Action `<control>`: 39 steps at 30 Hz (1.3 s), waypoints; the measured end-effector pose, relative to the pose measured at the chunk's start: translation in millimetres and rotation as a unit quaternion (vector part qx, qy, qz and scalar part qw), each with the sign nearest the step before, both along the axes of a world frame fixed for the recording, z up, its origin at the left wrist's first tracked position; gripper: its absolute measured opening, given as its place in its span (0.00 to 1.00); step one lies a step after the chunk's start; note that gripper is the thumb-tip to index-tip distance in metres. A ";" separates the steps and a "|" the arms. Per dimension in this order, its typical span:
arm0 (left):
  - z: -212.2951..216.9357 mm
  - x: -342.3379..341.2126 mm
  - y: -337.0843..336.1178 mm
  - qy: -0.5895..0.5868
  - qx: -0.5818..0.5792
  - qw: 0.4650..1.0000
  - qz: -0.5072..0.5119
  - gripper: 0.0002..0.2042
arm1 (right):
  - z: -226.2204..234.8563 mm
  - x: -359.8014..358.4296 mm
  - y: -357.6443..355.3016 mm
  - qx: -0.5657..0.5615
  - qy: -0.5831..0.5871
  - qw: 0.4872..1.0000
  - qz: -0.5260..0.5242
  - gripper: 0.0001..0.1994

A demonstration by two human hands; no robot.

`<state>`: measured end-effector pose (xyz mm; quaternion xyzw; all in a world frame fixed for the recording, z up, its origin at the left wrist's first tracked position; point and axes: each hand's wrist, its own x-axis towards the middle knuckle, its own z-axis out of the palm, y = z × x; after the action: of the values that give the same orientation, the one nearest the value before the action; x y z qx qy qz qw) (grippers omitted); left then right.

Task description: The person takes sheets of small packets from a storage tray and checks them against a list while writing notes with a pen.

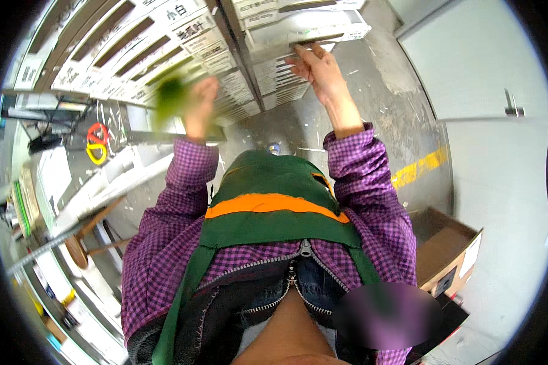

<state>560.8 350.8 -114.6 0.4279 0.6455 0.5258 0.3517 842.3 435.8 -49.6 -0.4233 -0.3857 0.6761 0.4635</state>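
Observation:
My left hand [202,106] is smeared by motion in front of the left bank of drawers. At its fingers is a green thing [172,94], too blurred to make out its kind, which appears held. My right hand [319,70] reaches up to a white drawer [341,29] that stands pulled out from the right-hand bank. One fingertip touches the dark handle slot on its front, while the other fingers are loosely spread below. What lies inside that drawer cannot be made out.
Labelled drawers [164,39] fill the upper left, beside a dark upright post [240,52]. Red and yellow scissors [97,143] are near a white ledge at left. A cardboard box [447,243] stands at lower right by grey cabinets [469,73]. Scraps litter the floor [383,109].

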 end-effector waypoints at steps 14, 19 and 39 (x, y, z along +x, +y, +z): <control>-55.2 145.5 -183.2 -0.138 -0.131 0.971 0.142 0.11 | -83.9 28.9 43.6 -0.074 0.037 0.995 0.048 0.17; -59.6 187.0 -207.9 -0.114 -0.139 0.977 0.111 0.10 | -124.4 41.0 32.5 -0.179 0.054 0.982 0.031 0.13; -45.2 190.8 -200.3 -0.087 -0.112 0.983 0.120 0.10 | -78.1 51.5 24.5 -0.224 0.265 0.934 0.087 0.13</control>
<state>751.6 150.4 -159.7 0.2581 0.7138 0.5237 0.3868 893.9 460.2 -127.8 -0.2864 -0.1221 0.8704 0.3815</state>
